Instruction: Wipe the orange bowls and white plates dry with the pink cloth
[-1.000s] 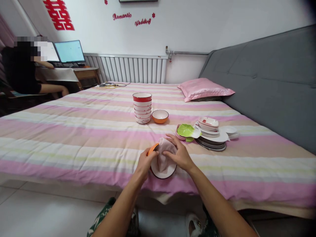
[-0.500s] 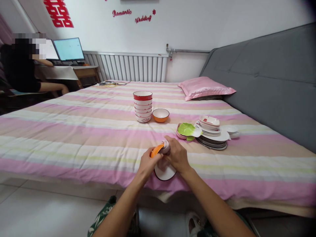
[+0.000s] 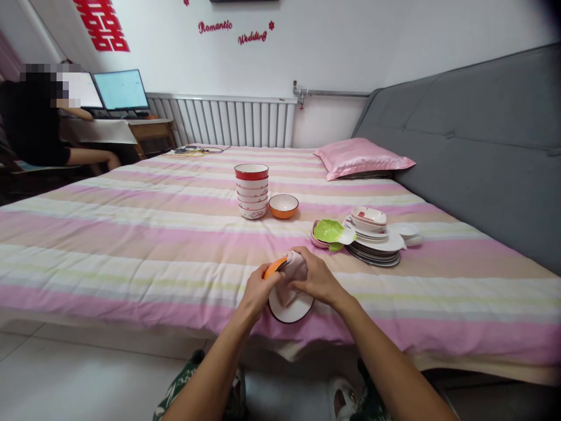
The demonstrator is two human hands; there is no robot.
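My left hand (image 3: 257,290) is closed on the edge of an orange bowl (image 3: 274,267). The bowl's white inside and dark rim show below my fingers, tilted toward me near the front edge of the bed. In my right hand (image 3: 319,277) is a pale pink cloth (image 3: 294,273), bunched over the far rim and hanging into the bowl. My fingers and the cloth hide part of the inside. Farther off, another orange bowl (image 3: 283,207) stands upright beside a stack of red-and-white bowls (image 3: 252,193).
To the right are stacked plates (image 3: 372,257), small dishes (image 3: 369,216) and a green leaf-shaped dish (image 3: 329,230). A pink pillow (image 3: 362,156) lies by the grey headboard (image 3: 473,128). Cables (image 3: 199,150) rest on the striped bed's far side. A person (image 3: 30,126) sits at a desk, left.
My right hand has shifted its grip, and more of the cloth is spread over the bowl's inside. The bowl has moved slightly left. The stacked dishes stay as they were.
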